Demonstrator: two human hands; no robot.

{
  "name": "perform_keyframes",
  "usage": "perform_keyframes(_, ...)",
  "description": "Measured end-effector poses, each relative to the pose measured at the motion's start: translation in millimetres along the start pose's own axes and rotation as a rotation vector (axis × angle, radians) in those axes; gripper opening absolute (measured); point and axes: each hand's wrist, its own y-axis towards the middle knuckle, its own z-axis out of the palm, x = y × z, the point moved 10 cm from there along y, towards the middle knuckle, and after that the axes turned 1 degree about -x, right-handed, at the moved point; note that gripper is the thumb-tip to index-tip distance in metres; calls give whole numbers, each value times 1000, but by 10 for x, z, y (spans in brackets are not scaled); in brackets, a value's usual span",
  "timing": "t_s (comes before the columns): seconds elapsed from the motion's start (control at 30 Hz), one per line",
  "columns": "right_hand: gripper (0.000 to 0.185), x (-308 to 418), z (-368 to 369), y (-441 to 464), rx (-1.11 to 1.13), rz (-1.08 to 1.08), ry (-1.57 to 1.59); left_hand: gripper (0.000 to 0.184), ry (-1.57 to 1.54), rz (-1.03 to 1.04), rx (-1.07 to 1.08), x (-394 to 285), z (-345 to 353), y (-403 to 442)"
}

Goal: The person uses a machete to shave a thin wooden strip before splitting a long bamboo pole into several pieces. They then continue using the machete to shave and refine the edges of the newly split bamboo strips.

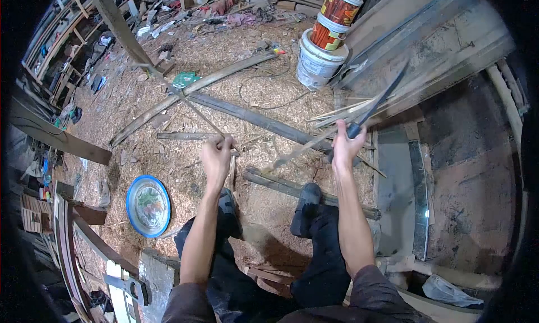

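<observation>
My left hand (216,157) is closed in a pinch on a thin wooden strip (193,108), which runs up and to the left from my fingers. My right hand (347,148) grips the black handle of a long knife (386,93); its dark blade points up and to the right. A blurred pale stick (300,150) slants down and left from my right hand, and I cannot tell whether that hand holds it too. Beneath my hands, a dark wooden beam (252,118) and a shorter weathered piece of wood (281,182) lie on the shavings.
Stacked buckets (317,62) stand at the back beside large planks (426,59). A blue-rimmed basin (148,206) sits at left, with a handsaw (132,289) below it. Wooden posts (62,138) rise on the left. Thin wood strips (348,111) lie near the planks. Shavings cover the floor.
</observation>
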Motion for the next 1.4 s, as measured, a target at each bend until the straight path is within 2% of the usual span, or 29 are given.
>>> perform_keyframes(0.03,39,45,-46,4,-16,18,35,32,199,-67,107,-108,10,-40)
perform_keyframes(0.07,39,97,-72,-9,-17,15,35,32,196,-64,107,-58,46,-57)
perform_keyframes(0.13,40,133,-81,-97,-32,120,51,46,516,227,54,-407,98,-151)
perform_keyframes(0.17,40,160,-61,-126,-8,126,62,56,525,19,187,-222,196,-180)
perform_keyframes(0.2,40,157,-56,-151,-12,126,59,56,524,19,193,-239,270,-219)
perform_keyframes(0.27,35,175,3,-181,-7,112,44,58,389,411,56,-643,341,-314)
perform_keyframes(0.4,37,221,176,-326,80,160,58,50,211,529,348,-868,822,-566)
perform_keyframes(0.43,37,243,214,-376,80,178,68,43,275,629,325,-993,863,-647)
perform_keyframes(0.47,37,268,250,-420,79,195,66,43,273,630,327,-1038,885,-679)
perform_keyframes(0.53,36,269,309,-468,102,175,64,38,311,500,452,-1018,977,-706)
perform_keyframes(0.57,36,150,277,-420,98,174,64,32,311,534,377,-997,961,-700)
perform_keyframes(0.63,35,147,285,-298,140,-77,-124,32,322,539,367,-1048,921,-678)
perform_keyframes(0.67,35,123,248,-286,137,-79,-124,31,334,539,354,-1059,890,-657)
perform_keyframes(0.73,33,193,286,-340,220,14,-119,32,324,571,340,-1040,861,-634)
perform_keyframes(0.8,33,217,256,-330,222,7,-164,33,459,618,336,-1001,840,-621)
perform_keyframes(1.0,33,194,329,-328,245,12,-148,31,411,587,396,-904,639,-461)
perform_keyframes(1.07,34,209,386,-349,260,-3,-112,32,432,665,343,-990,521,-440)
perform_keyframes(1.13,35,155,425,-415,253,115,-120,32,436,699,335,-946,443,-441)
perform_keyframes(1.17,38,37,468,-401,275,103,-122,33,452,705,327,-914,390,-443)
perform_keyframes(1.2,37,78,526,-512,287,237,-43,33,467,712,319,-894,344,-441)
perform_keyframes(1.27,34,21,618,-600,251,220,-9,33,490,673,353,-900,256,-425)
perform_keyframes(1.33,32,-25,715,-686,206,158,-58,35,553,782,130,-1104,18,-439)
perform_keyframes(1.37,32,-20,771,-803,204,231,8,38,570,784,40,-1222,-78,-450)
perform_keyframes(1.4,32,60,847,-932,201,303,75,38,571,786,42,-1248,-36,-500)
